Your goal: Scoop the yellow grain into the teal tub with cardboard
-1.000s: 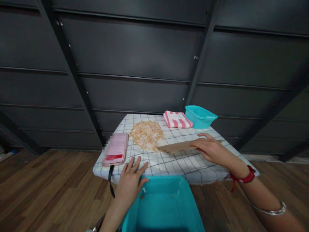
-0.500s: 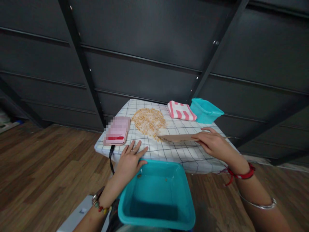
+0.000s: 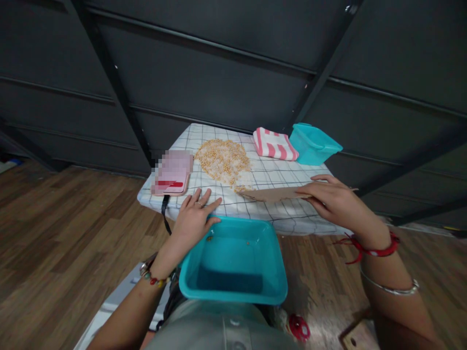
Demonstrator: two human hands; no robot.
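Observation:
My right hand grips one end of a flat brown cardboard strip. The strip's far end rests at the near edge of a spread pile of yellow kernels mixed with white grains. Several loose kernels lie by that tip. My left hand has its fingers spread on the checked tablecloth, with the thumb by the rim of a teal basin. The basin sits against the table's front edge, above my lap, and a few small bits lie inside it.
A pink device, partly blurred, lies at the table's left with a black strap hanging down. A folded pink-and-white striped towel and a smaller teal container stand at the back right. Behind rises a dark panelled wall.
The view has tilted down, so the table sits higher in it. The cardboard strip has come slightly towards me, with several kernels at its tip. My left hand stays by the basin's rim.

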